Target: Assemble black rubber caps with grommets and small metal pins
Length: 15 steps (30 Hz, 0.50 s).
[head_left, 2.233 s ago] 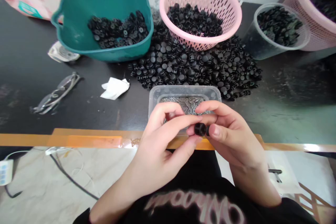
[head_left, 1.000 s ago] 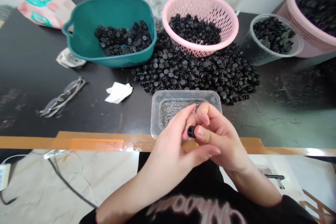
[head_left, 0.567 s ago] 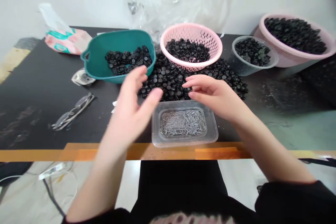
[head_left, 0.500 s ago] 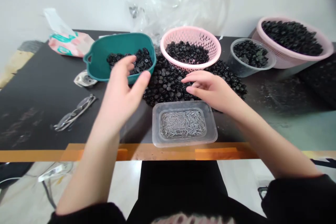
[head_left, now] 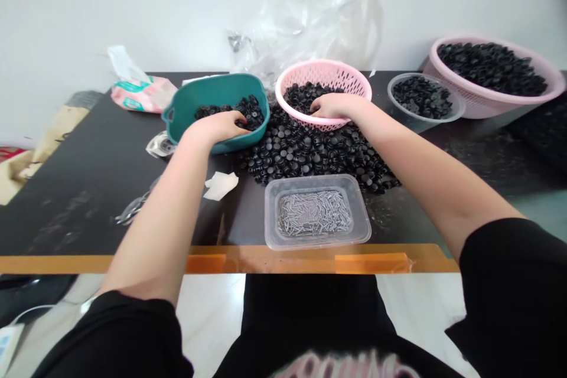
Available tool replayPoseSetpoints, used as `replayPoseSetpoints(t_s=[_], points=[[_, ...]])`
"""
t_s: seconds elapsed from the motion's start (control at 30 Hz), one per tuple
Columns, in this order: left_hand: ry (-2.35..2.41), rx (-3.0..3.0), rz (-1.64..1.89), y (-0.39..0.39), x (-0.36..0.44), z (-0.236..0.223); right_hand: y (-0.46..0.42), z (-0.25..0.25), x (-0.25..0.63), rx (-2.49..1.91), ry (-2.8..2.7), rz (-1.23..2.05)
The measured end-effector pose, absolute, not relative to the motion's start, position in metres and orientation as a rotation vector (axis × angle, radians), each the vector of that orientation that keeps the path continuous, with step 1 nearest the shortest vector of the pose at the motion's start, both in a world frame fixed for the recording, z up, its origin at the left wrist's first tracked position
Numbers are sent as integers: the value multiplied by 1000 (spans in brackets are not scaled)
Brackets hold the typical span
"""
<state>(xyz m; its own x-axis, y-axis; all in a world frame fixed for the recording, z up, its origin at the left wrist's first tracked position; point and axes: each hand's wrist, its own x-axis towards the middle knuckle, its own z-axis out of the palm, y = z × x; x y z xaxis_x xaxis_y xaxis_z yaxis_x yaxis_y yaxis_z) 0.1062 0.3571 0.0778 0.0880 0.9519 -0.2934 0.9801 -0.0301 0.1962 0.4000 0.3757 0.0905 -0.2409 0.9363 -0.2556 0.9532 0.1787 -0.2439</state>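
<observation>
My left hand (head_left: 217,127) reaches over the rim of a teal plastic tub (head_left: 212,85), its fingers curled down among the black rubber plugs (head_left: 250,113) inside. My right hand (head_left: 334,106) rests at the front rim of a pink plastic basket (head_left: 323,65), its fingertips touching the black plugs in it. Below both hands spreads a heap of loose black plugs (head_left: 310,156). Nearer me, a clear plastic tray (head_left: 271,212) holds many short metal pins (head_left: 313,214). Neither hand's grip shows.
A clear cup of black plugs (head_left: 420,85) and a larger pink basket (head_left: 491,106) stand at the right of the black table (head_left: 66,212). There are also a tissue (head_left: 220,185), eyeglasses (head_left: 133,211), a tissue pack (head_left: 137,96) and a plastic bag (head_left: 305,29).
The black plug held between my hands over the tray is gone from view. My hands have parted and moved forward, the left to the teal tub, the right to the pink basket.
</observation>
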Motion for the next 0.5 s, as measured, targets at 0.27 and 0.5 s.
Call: replayPoseSetpoints(t_s=[0.27, 0.5], points=[[1938, 2069, 5, 361, 106, 69, 373, 86, 396, 2009, 2465, -543], [2049, 2083, 404, 339, 117, 87, 372, 76, 399, 2182, 2734, -471]])
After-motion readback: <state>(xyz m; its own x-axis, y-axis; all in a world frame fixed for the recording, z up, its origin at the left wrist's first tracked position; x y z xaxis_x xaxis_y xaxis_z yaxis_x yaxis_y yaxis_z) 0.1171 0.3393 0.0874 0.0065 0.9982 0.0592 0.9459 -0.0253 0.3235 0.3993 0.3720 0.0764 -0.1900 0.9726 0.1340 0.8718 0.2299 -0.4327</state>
